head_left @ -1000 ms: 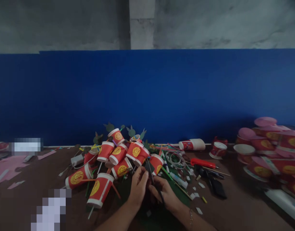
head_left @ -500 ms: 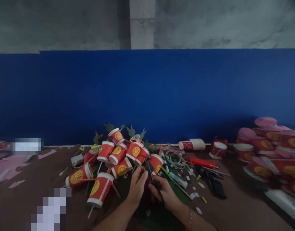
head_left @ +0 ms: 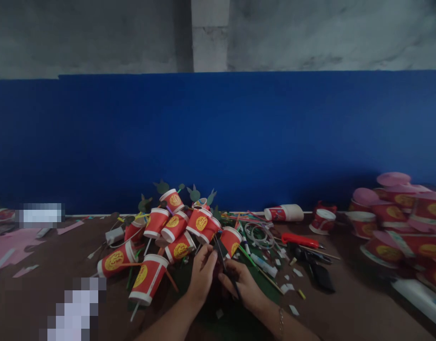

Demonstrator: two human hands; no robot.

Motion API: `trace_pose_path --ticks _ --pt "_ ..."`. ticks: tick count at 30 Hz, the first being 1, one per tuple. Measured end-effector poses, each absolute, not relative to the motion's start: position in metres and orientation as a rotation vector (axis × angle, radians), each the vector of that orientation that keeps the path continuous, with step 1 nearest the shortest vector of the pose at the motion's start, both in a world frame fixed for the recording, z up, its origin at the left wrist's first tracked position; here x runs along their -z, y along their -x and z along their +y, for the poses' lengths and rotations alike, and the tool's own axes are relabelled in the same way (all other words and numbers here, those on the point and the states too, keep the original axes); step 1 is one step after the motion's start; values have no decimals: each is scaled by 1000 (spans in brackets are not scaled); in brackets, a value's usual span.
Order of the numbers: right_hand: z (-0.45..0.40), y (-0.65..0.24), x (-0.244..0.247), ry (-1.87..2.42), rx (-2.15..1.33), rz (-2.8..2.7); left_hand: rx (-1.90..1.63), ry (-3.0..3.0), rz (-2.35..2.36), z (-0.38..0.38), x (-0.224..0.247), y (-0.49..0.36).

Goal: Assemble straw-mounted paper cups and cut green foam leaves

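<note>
My right hand is closed around the dark handles of a pair of scissors, whose blades point up and away from me. In my left hand a small piece of dark green paper is pinched between thumb and fingers, right at the blades. Where exactly the blades meet the paper is hard to make out. Just beyond my hands lies a heap of red paper cups with yellow emblems and straws. One red cup rests close behind the scissors.
Paper scraps, a glue tube, a coil of white cable and a red utility knife lie to the right. Stacked cups with pink paper stand far right. Pink paper sheets lie left. A blue wall panel bounds the table.
My hands stay in nearly the same place. The scissors and the dark green paper have shifted only slightly between my fingers.
</note>
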State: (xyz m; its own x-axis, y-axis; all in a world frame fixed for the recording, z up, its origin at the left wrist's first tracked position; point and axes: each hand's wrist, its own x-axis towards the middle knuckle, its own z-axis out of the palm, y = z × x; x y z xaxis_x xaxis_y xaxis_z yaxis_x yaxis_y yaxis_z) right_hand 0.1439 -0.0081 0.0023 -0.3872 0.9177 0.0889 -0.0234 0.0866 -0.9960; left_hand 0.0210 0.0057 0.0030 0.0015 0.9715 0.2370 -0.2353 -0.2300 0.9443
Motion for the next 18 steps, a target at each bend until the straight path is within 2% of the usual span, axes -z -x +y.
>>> trace_pose_path --ticks 18 --pt "-5 -145 -1 981 -1421 -1561 -1375 -1001 812 10 -10 -18"
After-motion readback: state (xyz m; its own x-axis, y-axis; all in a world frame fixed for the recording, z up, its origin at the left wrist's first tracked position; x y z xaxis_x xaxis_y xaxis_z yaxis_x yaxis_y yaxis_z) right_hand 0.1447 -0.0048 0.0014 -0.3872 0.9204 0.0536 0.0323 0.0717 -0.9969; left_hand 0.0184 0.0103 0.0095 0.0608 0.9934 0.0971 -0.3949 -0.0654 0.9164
